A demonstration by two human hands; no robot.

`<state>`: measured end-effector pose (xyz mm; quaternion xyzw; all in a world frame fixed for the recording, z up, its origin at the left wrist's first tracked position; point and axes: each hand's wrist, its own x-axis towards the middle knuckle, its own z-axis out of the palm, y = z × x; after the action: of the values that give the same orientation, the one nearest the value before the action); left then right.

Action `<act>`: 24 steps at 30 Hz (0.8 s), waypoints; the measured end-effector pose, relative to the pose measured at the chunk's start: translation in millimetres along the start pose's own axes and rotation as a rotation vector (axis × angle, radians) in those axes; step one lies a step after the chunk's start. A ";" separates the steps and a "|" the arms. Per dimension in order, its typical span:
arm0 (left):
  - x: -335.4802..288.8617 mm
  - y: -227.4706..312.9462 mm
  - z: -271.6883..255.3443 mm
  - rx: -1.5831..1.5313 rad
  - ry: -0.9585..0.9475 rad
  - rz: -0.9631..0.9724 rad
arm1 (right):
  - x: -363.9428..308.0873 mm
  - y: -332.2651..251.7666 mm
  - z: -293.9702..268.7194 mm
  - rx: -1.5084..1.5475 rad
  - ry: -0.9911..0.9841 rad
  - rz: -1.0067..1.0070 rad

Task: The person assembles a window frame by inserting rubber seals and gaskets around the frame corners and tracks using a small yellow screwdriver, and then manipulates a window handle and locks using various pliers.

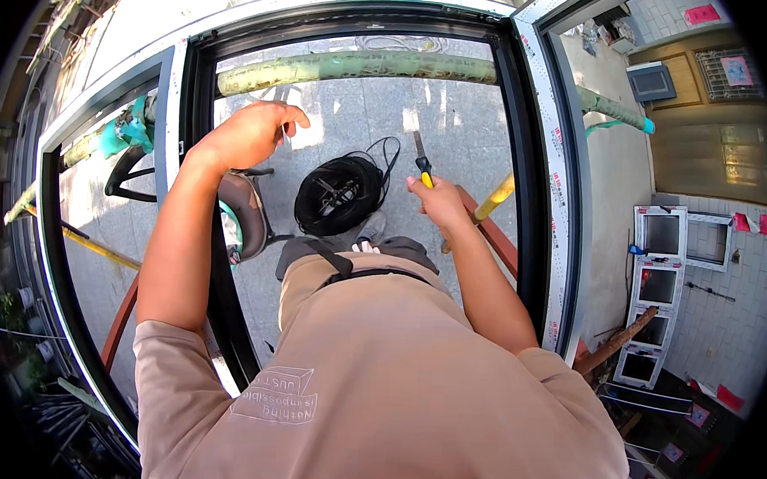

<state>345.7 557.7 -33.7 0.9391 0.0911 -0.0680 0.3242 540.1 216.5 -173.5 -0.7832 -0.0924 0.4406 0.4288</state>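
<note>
Yellow and black, with a long, thin grey metal blade, the hand tool [423, 165] is at 1 o'clock from the middle of the view. The step in hand seems to be holding this tool ready, with its blade apart from the big black frame with white outer edges [533, 204]. The next move calls for a firm hold and care to keep the blade away from the other hand.

The right hand [443, 204], at 2 o'clock, is wrapped around the handle, and the blade points nearly to 12 o'clock. The left hand [250, 133], at 10 o'clock, has bent fingers. Its palm is hidden, so I cannot tell if it holds something.

Between the hands, lower down, a round black coil of thin strip [364, 188] lies on the grey tiled floor [364, 108].
</note>
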 end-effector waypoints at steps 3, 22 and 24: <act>6.7 2.5 -3.9 -0.060 -0.024 -0.025 | -1.2 15.1 -17.0 0.004 0.023 0.060; 66.3 99.4 -98.2 -0.627 0.029 0.001 | 21.3 7.1 -69.0 -0.009 0.009 0.060; 112.3 103.0 -133.4 -0.686 0.142 0.175 | 10.5 -3.3 -71.6 -0.126 -0.024 0.054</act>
<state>486.4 575.2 110.9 0.7824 0.0501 0.0602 0.6179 602.2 181.8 -159.9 -0.8056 -0.1036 0.4546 0.3655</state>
